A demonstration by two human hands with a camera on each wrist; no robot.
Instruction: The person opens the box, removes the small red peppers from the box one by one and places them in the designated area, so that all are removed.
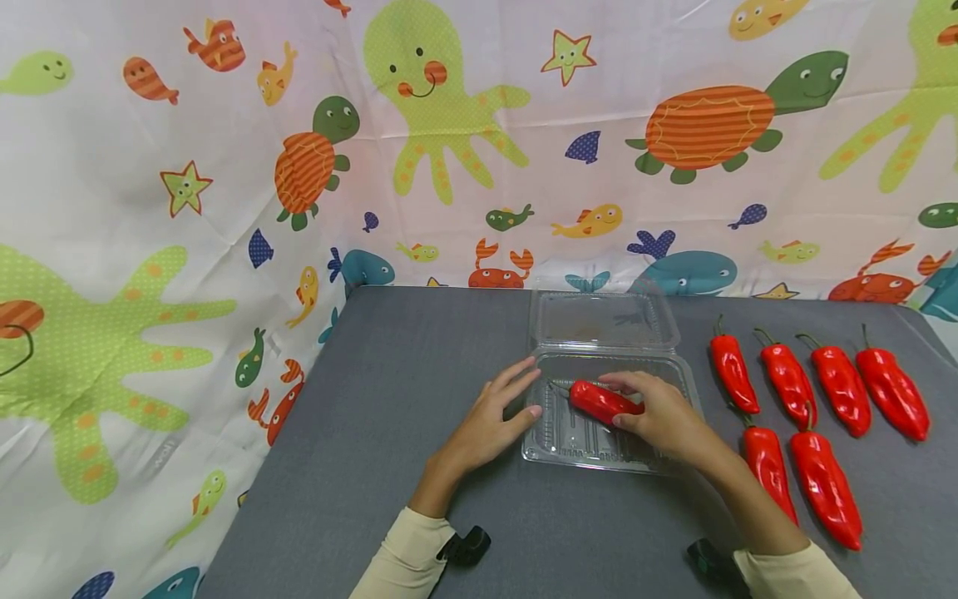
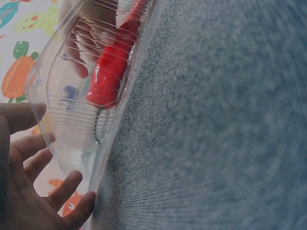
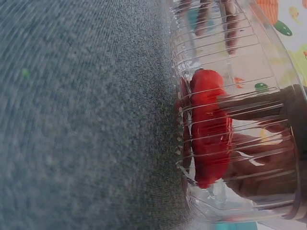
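Observation:
A clear plastic clamshell container lies on the grey table with its hinged lid folded back. Inside its base is a glossy red pepper, stem pointing left. My right hand holds this pepper by its right end, thumb on the near side and fingers on the far side. Through the ribbed wall, the right wrist view shows the pepper low in the container. At the container's left edge, my left hand has its fingers spread, with fingertips at the rim; firm contact is hard to tell.
Several more red peppers lie in two rows on the table right of the container, some close to my right forearm. A white curtain printed with sea animals hangs behind and left of the grey table.

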